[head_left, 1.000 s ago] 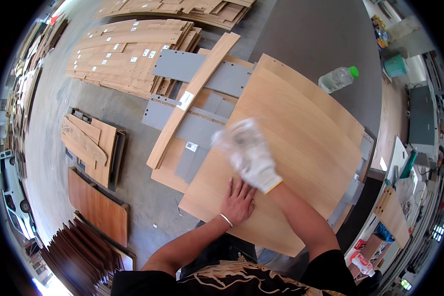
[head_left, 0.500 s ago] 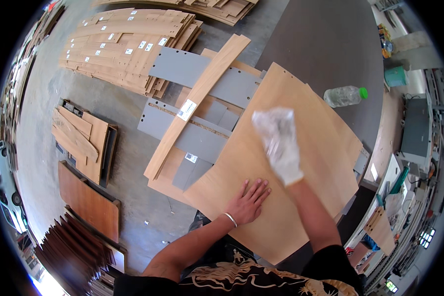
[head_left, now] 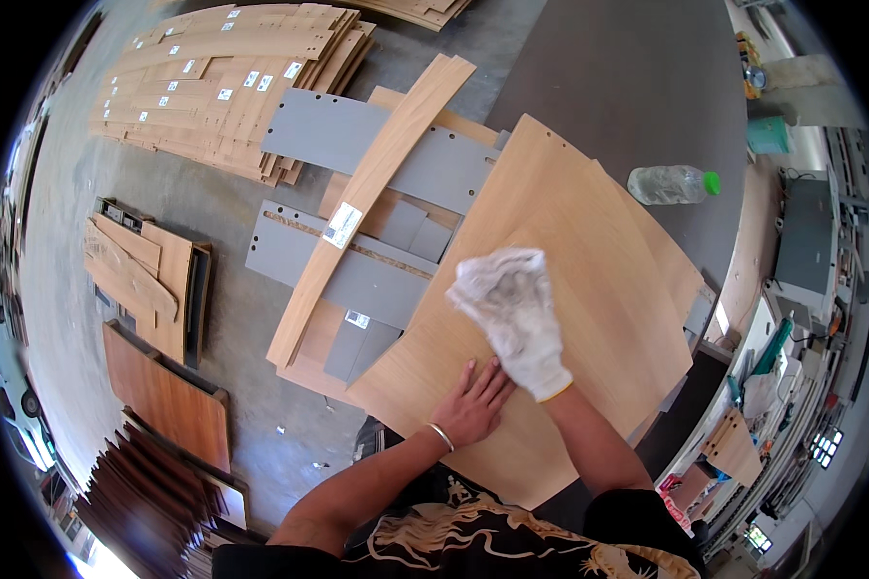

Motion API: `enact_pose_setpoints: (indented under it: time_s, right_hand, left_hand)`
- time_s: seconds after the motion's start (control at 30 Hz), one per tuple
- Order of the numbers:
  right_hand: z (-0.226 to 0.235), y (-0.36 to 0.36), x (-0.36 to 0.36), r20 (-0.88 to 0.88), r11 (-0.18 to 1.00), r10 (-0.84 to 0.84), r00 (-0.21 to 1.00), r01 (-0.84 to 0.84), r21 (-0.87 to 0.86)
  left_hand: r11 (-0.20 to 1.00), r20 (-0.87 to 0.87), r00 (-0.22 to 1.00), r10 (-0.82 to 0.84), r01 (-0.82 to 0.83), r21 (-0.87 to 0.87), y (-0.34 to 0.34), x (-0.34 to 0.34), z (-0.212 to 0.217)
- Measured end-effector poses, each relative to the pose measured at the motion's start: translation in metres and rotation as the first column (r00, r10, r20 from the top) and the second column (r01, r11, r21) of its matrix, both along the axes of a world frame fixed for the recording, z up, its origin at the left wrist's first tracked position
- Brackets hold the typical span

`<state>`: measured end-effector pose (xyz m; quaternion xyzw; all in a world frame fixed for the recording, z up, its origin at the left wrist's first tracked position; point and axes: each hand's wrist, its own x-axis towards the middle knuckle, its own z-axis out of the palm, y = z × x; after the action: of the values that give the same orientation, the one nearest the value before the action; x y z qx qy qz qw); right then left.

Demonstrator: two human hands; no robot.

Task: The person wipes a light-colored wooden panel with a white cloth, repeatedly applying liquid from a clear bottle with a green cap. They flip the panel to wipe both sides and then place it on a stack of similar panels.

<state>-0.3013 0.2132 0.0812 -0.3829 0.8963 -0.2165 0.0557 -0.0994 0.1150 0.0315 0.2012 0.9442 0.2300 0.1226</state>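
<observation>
A large light wood-grain panel lies before me, a row of small holes along its far edge. My left hand, bare with a bangle at the wrist, rests flat on the panel near its left edge. Just beyond it, my right hand wears a white knitted glove with a yellow cuff edge. That hand is closed on a crumpled white rag, which touches the panel. The gloved fingers are partly hidden by the rag and hard to separate from it.
Left of the panel, a long wood strip lies across grey boards. A clear bottle with a green cap lies on the dark tabletop. Stacked panels and dark brown boards stand on the concrete floor.
My right hand has moved the rag across the panel, nearer to me and to the left. My left hand stays flat on the panel. The whole view has shifted slightly.
</observation>
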Motion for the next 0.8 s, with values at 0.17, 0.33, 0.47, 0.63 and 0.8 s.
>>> enact_pose_setpoints:
  time_s: [0.17,0.33,0.47,0.63,0.8]
  right_hand:
    - [-0.036,-0.045,-0.04,-0.16,0.984,-0.1,0.982,0.121,0.127]
    - [-0.018,-0.037,0.038,0.252,0.979,-0.123,0.96,0.159,-0.13]
    - [-0.03,-0.003,-0.021,0.034,0.988,-0.128,0.991,0.124,0.093]
    - [-0.04,-0.003,0.027,-0.136,0.973,-0.215,0.967,0.224,0.053]
    - [-0.048,0.013,-0.044,-0.078,0.949,-0.286,0.955,0.27,-0.163]
  left_hand:
    - [1.0,-0.121,0.993,0.011,-0.012,-0.002,0.006,-0.007,0.007]
    - [0.999,0.077,0.997,0.008,-0.012,0.051,0.007,0.012,-0.007]
    - [0.998,-0.057,0.997,0.058,-0.057,0.03,0.009,0.0,0.002]
    - [0.999,-0.013,0.999,0.043,-0.043,0.011,0.005,0.007,-0.005]
    - [0.999,-0.102,0.994,0.038,-0.04,-0.018,0.008,-0.002,0.011]
